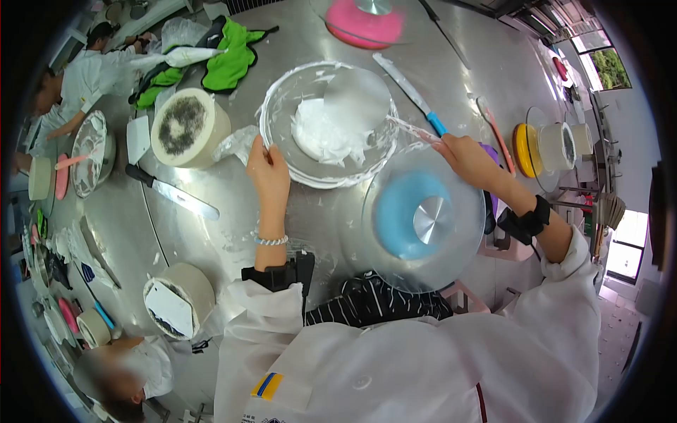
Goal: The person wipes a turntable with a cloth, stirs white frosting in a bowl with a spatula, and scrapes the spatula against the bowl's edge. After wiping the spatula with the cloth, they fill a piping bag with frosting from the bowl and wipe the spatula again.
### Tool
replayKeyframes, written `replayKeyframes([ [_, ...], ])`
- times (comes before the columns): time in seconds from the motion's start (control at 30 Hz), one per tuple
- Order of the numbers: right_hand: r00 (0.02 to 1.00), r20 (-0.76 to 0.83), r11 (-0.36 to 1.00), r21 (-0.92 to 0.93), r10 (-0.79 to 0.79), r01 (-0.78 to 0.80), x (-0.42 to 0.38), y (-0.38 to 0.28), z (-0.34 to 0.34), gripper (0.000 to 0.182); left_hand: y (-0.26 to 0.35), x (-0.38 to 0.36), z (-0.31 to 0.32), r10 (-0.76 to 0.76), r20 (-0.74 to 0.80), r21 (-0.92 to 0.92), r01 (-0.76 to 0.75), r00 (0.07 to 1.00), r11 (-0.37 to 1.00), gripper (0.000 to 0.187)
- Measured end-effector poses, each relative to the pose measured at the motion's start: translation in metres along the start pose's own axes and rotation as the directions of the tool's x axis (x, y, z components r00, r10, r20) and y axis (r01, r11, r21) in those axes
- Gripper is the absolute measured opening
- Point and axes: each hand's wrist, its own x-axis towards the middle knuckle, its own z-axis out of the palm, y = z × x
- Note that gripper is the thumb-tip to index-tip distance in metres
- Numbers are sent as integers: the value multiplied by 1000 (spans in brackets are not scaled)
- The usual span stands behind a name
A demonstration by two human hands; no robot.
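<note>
A wide clear bowl (281,134) with cream smeared round its rim stands on the metal table, and white cream (317,134) lies inside it. My left hand (268,163) has its fingers closed on the bowl's left rim. At the right side of the bowl, my right hand (462,155) is closed around the end of a cream-coated spatula (412,130), whose other end reaches the rim. A blurred round patch hides part of the bowl's inside. Below my right hand is a clear turntable (458,225) with a blue base.
A round cream-coloured block (211,127), a black-handled palette knife (183,199) and a white-topped block (201,289) are at the left. Behind the bowl lie a blue-handled knife (402,81) and a pink turntable (360,28). Co-workers (77,84) are at the far left.
</note>
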Motion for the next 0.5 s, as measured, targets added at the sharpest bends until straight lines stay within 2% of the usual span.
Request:
replayKeyframes([
  [0.03,999,-35,970,241,-13,21,-4,1,-2,31,1,-1,-2,-13,19,82,11,1000,997,28],
  [0.07,997,-80,884,465,-22,57,-8,1,-7,31,-3,-1,-1,3,3,87,-3,1000,996,28],
  [0.1,994,-113,888,456,-15,65,-12,-7,-23,31,-7,1,1,37,1,77,-37,999,996,28],
  [0.13,967,187,639,726,173,-254,-20,-18,-43,33,-11,2,4,0,-8,-6,-1,1000,1000,29],
  [0.17,836,507,254,797,212,-548,-30,-24,-55,34,-10,3,4,-37,-6,-87,36,999,996,30],
  [0.2,865,477,172,849,157,-500,-41,-21,-52,36,-3,5,0,-6,1,-92,6,1000,996,30],
  [0.23,872,458,162,860,171,-483,-50,-19,-54,36,5,5,-6,-153,67,-157,162,986,974,32],
  [0.27,894,426,62,897,139,-438,-59,-16,-55,36,10,2,-11,-296,144,-204,322,944,925,35],
  [0.3,914,391,-41,920,108,-389,-68,-13,-56,36,12,-4,-16,-278,157,-200,306,948,931,35],
  [0.37,926,358,-86,933,122,-350,-86,-5,-59,36,14,-16,-27,-174,40,-165,178,984,970,37],
  [0.5,958,263,-233,945,117,-231,-122,25,-54,37,33,-56,-47,-131,-9,-176,127,991,976,38],
])
